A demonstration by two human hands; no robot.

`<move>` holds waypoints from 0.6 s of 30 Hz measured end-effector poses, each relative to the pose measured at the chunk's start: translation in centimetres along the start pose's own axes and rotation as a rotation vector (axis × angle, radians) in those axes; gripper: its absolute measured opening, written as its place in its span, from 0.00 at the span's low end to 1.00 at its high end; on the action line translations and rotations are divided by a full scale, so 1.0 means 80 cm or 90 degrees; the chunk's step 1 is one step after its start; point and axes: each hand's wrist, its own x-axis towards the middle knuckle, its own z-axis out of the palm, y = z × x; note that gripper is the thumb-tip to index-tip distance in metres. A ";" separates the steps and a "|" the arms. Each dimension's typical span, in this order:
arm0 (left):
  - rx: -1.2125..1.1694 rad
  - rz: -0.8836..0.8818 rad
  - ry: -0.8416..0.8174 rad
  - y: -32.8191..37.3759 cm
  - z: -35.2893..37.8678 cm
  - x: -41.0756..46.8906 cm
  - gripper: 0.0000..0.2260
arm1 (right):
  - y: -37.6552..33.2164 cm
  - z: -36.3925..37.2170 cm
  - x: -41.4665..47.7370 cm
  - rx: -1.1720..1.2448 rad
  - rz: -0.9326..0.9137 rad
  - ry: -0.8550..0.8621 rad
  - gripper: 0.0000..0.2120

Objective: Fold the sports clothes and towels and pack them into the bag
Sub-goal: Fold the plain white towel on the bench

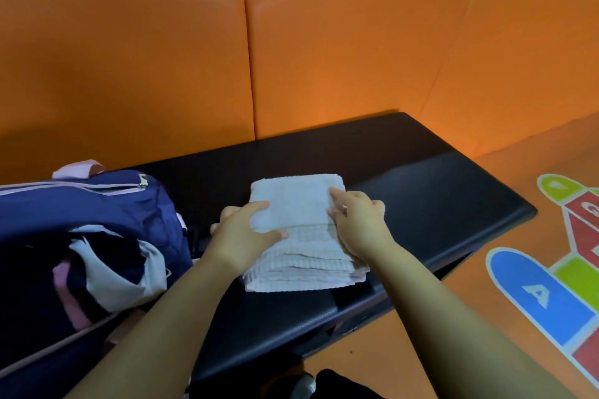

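Observation:
A folded white towel [299,210] lies on the black padded bench [437,191], several layers thick at its near edge. My left hand [241,230] grips the towel's left side, thumb on top and fingers wrapped under the edge. My right hand [359,220] holds the towel's right side, thumb on top and fingers curled over the edge. To the left stands a navy blue bag [74,204] with pink trim, its top open, and dark, grey and pink clothes [107,266] show inside it.
An orange padded wall [291,58] rises right behind the bench. The orange floor at the right carries a coloured hopscotch print [551,285]. Something dark [340,385] sits at the bottom edge near the bench's front.

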 end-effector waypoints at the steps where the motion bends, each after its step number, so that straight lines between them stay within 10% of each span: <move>1: -0.023 -0.009 -0.005 -0.002 0.000 0.000 0.27 | 0.004 0.001 0.001 -0.013 0.016 -0.014 0.17; 7: -0.073 0.002 -0.032 -0.013 0.005 -0.006 0.29 | 0.012 0.002 -0.021 0.263 0.093 -0.123 0.26; 18: -0.076 -0.043 -0.072 -0.016 -0.004 -0.051 0.32 | 0.017 0.002 -0.063 0.330 0.104 -0.127 0.42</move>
